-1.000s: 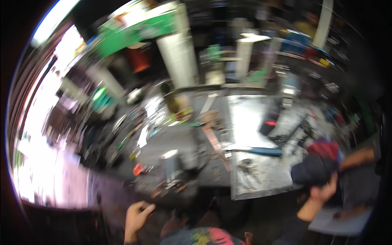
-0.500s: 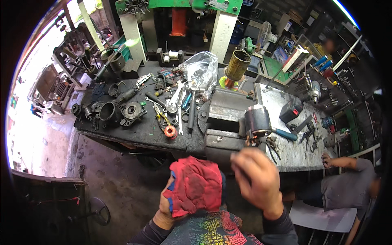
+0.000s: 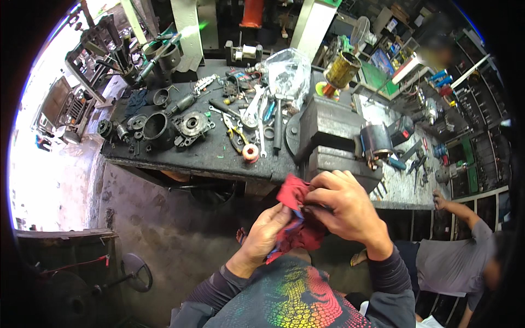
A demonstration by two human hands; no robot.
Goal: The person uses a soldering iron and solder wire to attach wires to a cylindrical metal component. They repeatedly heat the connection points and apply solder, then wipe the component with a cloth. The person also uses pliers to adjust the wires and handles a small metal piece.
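Observation:
I hold a crumpled red cloth with blue edging [image 3: 298, 235] in front of my body. My left hand [image 3: 262, 235] is closed on its left side, thumb uppermost. My right hand [image 3: 344, 210] grips the cloth's upper right part, with the fingers curled and partly hidden in it. Just beyond my right hand is a heavy bench vise [image 3: 331, 126], with a dark cylindrical part with copper-coloured contacts [image 3: 374, 139] at its right side. Short of the vise's left, a roll of copper-coloured wire [image 3: 250, 153] lies beside yellow-handled pliers [image 3: 235, 134].
The dark bench [image 3: 219, 164] carries wrenches, housings [image 3: 157, 130], a plastic bag [image 3: 287, 76] and an upright brass-coloured cylinder [image 3: 342, 68]. A co-worker in a grey shirt [image 3: 451, 262] is at the right, hand on the bench edge. A steering wheel [image 3: 136, 272] stands lower left.
The blurred view has steadied and shifted. The cloth has gone from spread over my left hand to bunched between both hands, and my right hand has closed on it.

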